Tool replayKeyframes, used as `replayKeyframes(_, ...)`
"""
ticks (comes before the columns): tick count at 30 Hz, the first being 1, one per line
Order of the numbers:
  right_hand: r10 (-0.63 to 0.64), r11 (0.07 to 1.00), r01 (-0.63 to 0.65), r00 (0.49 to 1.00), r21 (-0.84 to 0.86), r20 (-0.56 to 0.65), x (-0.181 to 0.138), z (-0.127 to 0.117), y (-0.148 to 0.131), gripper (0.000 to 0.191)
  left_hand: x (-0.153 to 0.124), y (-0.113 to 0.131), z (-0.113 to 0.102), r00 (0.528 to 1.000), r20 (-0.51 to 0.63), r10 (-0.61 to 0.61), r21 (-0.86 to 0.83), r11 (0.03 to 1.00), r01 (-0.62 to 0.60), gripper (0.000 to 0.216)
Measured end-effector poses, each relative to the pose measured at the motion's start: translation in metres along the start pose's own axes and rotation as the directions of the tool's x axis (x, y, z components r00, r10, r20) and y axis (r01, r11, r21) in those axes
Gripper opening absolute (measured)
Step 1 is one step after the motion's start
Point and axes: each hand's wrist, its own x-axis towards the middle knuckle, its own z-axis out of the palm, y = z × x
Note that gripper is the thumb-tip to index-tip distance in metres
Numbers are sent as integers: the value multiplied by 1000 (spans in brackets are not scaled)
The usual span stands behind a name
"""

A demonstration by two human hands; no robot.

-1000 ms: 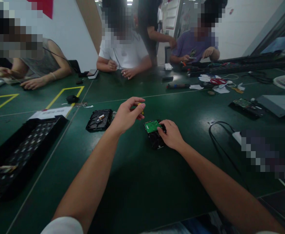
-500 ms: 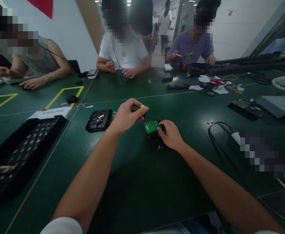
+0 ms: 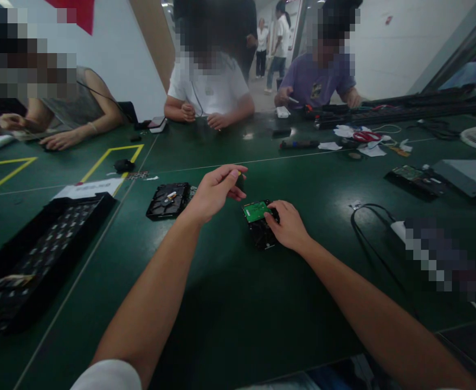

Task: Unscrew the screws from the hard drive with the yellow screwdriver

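Observation:
In front of me lies a black hard drive [image 3: 260,234], its green circuit board [image 3: 256,211] facing up. My right hand [image 3: 287,222] grips its right side, thumb on the board and fingers at the far edge. Just above and left of the drive, apart from it, my left hand [image 3: 219,189] is closed on a small yellow-topped tool [image 3: 238,174]; most of it is hidden by the fingers. A second hard drive [image 3: 168,201] rests to the left, beyond my left forearm, with a small pale piece on it.
A long black tray [image 3: 59,244] with rows of small parts is at the left. On the right are a black cable [image 3: 355,227], a bare-board device [image 3: 415,181] and a grey metal box [image 3: 465,176]. Several people sit across the green table [image 3: 238,325].
My left fingers have curled further around the yellow-topped tool, so less yellow shows. My right hand still holds the hard drive. The whole view has shifted slightly.

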Motion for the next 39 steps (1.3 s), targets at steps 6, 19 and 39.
replayKeyframes(6, -21, 1000, 21, 1000, 0, -15, 0, 2, 2, 29, -1, -1, 1, 995, -54, 84, 124, 989, -77, 29)
replayKeyframes(19, -13, 1000, 13, 1000, 11, -7, 0, 2, 3, 30, -1, 0, 0, 975, -161, 154, 275, 956, -105, 30)
replayKeyframes(39, -101, 987, 125, 971, 99, -216, -13, -38, -22, 55, -10, -1, 36, 996, 73, 59, 29, 998, -61, 28)
